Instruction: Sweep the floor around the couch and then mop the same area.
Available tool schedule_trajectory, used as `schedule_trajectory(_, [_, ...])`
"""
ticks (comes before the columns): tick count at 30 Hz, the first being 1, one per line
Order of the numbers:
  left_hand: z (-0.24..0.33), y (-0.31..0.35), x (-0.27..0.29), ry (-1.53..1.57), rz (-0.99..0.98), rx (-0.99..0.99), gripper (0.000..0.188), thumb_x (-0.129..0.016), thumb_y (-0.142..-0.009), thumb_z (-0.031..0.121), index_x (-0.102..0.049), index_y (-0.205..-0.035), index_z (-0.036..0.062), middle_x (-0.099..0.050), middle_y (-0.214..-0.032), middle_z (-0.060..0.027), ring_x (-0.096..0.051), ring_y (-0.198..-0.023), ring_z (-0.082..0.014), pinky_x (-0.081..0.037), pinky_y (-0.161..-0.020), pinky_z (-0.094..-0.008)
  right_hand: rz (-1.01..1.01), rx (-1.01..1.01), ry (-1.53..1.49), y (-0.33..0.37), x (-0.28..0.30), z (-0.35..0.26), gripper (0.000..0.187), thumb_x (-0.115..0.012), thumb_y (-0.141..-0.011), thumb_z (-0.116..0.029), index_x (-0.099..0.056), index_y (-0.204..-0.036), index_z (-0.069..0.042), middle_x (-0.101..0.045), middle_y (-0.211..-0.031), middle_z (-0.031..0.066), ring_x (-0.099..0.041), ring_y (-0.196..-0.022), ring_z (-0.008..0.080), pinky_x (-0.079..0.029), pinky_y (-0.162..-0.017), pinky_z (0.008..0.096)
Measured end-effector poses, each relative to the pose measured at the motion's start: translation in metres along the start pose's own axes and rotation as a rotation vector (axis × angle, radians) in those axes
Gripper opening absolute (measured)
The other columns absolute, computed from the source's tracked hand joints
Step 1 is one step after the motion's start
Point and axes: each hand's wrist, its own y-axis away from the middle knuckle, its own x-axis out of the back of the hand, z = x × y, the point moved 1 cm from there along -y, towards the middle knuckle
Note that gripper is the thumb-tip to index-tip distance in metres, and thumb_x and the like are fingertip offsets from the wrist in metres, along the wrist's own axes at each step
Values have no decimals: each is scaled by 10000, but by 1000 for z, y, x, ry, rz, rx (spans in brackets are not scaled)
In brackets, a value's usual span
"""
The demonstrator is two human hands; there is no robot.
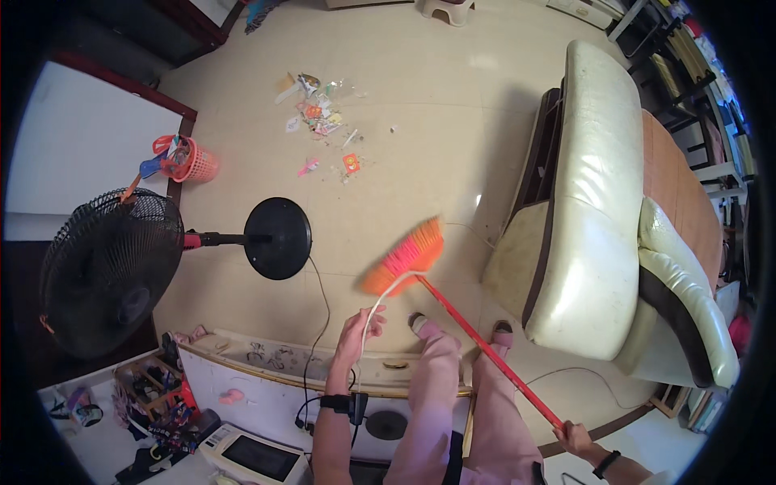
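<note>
My right hand (pixel 575 439) is closed around the end of a red broom handle (pixel 489 347) at the lower right. The handle slants up and left to the broom head (pixel 404 257), whose orange and pink bristles rest on the floor ahead of my feet. My left hand (pixel 360 335) is raised above the edge of a low cabinet, its fingers curled about a pale cable (pixel 378 301). This cable arcs from beside my left wrist up to where handle and broom head meet. Farther off lies a scattered heap of litter (pixel 319 113), with an orange wrapper (pixel 351 163) at its near side.
A black standing fan (pixel 277 238) is at left, its cord running across the floor. Behind it stands a pink basket (pixel 198 162). A cream leather sofa (pixel 582 202) fills the right. The low white cabinet (pixel 267 388) is near my legs. A stool (pixel 449 10) stands far off.
</note>
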Motion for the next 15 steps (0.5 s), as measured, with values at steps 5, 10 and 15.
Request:
schedule_trajectory(5, [-1,12,4,-217,-93,-82,308,-362,-845,242,-541,-847,-8,-389,-533,27,-335,-486,-42,-269,-468,-179,13,-51,-1,-4,-24,-1,346,-511,-742,-300,-508,-663,37,-513,-520,197,-536,-514,343,-425,-475,405])
schedule_trajectory(10, [1,46,7,-365,-128,-154,272,-435,-784,177,-516,-620,-24,-387,-497,15,-337,-481,-60,-251,-458,-197,-14,-69,-46,-83,-30,-67,423,-494,-742,-393,-556,-683,21,-531,-582,214,-544,-588,354,-422,-531,410])
schedule_trajectory(15, [7,64,15,-370,-159,-54,236,-444,-763,144,-526,-622,-26,-402,-499,17,-348,-483,-63,-270,-467,-201,157,205,-137,-204,6,-171,424,-476,-752,-385,-532,-754,35,-521,-681,245,-527,-673,370,-404,-572,419])
